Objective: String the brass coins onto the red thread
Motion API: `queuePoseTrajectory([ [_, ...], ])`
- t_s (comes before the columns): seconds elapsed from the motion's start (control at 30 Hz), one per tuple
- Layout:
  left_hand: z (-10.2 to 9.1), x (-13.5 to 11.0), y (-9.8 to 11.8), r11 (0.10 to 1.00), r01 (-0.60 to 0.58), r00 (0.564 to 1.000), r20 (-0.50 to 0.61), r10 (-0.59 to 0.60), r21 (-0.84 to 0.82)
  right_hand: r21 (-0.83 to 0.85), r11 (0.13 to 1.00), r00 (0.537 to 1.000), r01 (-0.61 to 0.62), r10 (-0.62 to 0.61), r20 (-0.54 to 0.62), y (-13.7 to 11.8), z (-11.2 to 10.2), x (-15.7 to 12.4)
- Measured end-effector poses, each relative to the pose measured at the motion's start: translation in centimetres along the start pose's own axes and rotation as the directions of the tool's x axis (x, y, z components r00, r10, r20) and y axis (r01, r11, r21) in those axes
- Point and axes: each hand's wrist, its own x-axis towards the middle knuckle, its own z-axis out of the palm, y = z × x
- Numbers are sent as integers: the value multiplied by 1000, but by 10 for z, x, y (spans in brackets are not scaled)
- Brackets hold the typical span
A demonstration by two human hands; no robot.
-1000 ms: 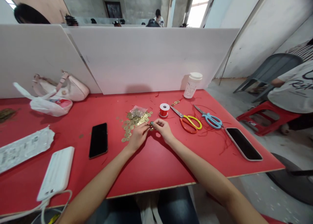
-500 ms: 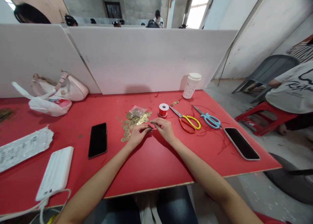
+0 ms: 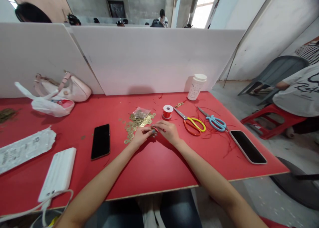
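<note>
My left hand [image 3: 142, 135] is closed in a pinch just in front of the pile of brass coins with holes [image 3: 136, 123]. Dark coin edges show at its fingertips, partly hidden by the fingers. Beside it my right hand [image 3: 168, 131] is also closed, its fingertips meeting the left ones. A bit of red cord [image 3: 163, 130] shows at the right fingers. Behind the right hand stands a spool of red cord [image 3: 167, 112]. A clear plastic bag [image 3: 141, 113] rests on the coins.
Right of my hands lie red-and-yellow scissors [image 3: 193, 125], blue scissors [image 3: 216, 122], loose red threads and a phone [image 3: 248, 147]. A short coin string [image 3: 179, 104] lies near a white cup [image 3: 197, 87]. Leftward are a black phone [image 3: 100, 142] and white power bank [image 3: 57, 173].
My fingertips have drawn closer together, and the right fingers now reach over to the left ones. More red cord shows between them. The whole view has shifted slightly.
</note>
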Motion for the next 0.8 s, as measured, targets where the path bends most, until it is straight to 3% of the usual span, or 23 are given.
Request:
queuePoseTrajectory([
  [0.17,-2,1,-4,999,-6,1000,-10,6,-32,205,964,985,-168,171,3,-5,0,5],
  [0.27,-4,3,-6,984,-116,993,-15,119,137,393,856,933,-335,360,11,-3,4,7],
  [0.37,-5,5,-6,841,-311,931,-34,363,442,561,707,880,-430,467,85,2,8,8],
  [0.47,-5,4,-5,672,-412,853,2,521,616,634,612,855,-474,491,165,6,8,8],
  [0.63,-6,1,-4,522,-491,802,128,584,697,653,556,843,-514,468,264,5,4,7],
  [0.8,-8,0,-3,401,-504,799,237,553,765,619,510,777,-597,559,289,0,5,6],
])
